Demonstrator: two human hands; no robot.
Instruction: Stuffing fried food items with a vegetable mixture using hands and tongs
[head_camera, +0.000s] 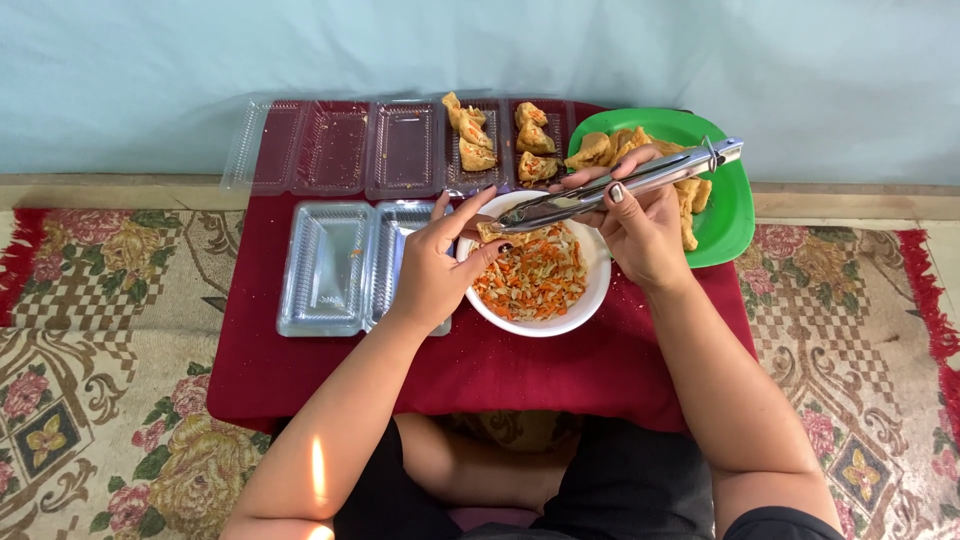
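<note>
— Hands first: what are they doing?
— Left hand (432, 272) pinches a fried piece at the rim of the white bowl (590, 300), centre frame; right hand (642, 232) squeezes steel tongs (620, 185) nearly shut.
— Risks?
— Shredded salad (530, 280) could spill onto the red surface (500, 370) if the bowl tips.
— Farther back?
— Clear trays (330, 265), filled ones (475, 135), green plate (730, 215) upper right.

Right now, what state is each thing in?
Left hand: at the white bowl's rim, fingertips on a fried piece.
Right hand: gripping metal tongs, tips closed over the bowl.
White bowl: holds shredded salad.
Green plate: holds fried pastries.
Far clear containers: open; some hold pastries.
Near clear container: open, without food.
</note>
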